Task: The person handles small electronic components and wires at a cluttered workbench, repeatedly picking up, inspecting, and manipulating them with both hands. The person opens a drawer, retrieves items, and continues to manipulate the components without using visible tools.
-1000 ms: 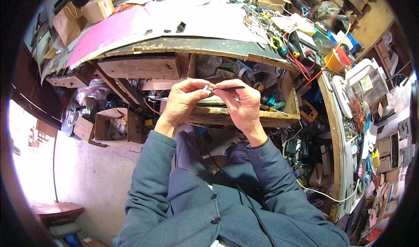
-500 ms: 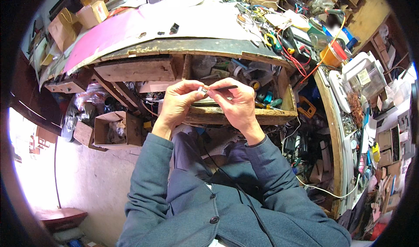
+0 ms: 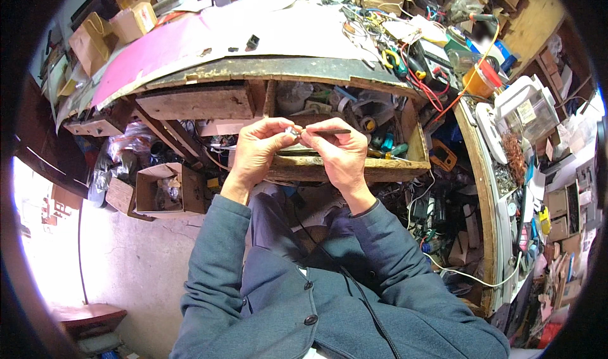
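Observation:
My left hand is closed, with a small whitish, shiny part pinched between its thumb and fingertips. The part is too small to name. My right hand is closed around a slim dark tool, which lies level and points toward that part. The fingers hide its working tip, so its kind and whether it touches the part cannot be made out. Both hands are close together over an open wooden drawer that holds tools, tape rolls and plastic bags.
A workbench with a white and pink sheet lies beyond the drawer. Cables and pliers crowd its right end. An open cardboard box stands low on the left. A clear plastic container and much clutter line the right side.
My right hand has shifted slightly left and turned, so the dark tool lies more level and shows more of its length. My left hand has barely moved.

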The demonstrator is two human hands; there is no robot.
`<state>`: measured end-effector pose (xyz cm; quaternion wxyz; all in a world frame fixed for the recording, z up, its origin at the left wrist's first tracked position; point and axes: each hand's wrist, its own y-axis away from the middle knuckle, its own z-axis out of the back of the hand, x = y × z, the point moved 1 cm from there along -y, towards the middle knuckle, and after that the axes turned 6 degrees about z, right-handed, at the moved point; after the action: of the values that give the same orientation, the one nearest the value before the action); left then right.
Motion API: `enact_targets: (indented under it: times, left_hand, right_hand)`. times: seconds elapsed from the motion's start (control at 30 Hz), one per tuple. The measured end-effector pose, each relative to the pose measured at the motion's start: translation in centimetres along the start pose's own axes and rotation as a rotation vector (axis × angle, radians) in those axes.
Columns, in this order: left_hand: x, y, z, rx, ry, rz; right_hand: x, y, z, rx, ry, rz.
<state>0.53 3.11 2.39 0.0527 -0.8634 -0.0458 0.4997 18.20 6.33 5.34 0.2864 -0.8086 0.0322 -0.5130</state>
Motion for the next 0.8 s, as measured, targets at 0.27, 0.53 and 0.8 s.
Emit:
enact_targets:
  times: [0.27,0.53,0.8]
  left_hand:
    - [0.1,0.0,0.4,0.002,0.031,0.001]
    - [0.5,-0.1,0.8,0.0,0.079,0.0]
    - [0.3,-0.1,0.8,0.018,0.177,0.007]
  right_hand:
    - [-0.8,0.2,0.1,-0.048,-0.095,-0.034]
    - [-1.1,0.5,-0.3,-0.092,-0.141,-0.052]
    - [-0.4,0.3,-1.0,-0.037,-0.064,0.011]
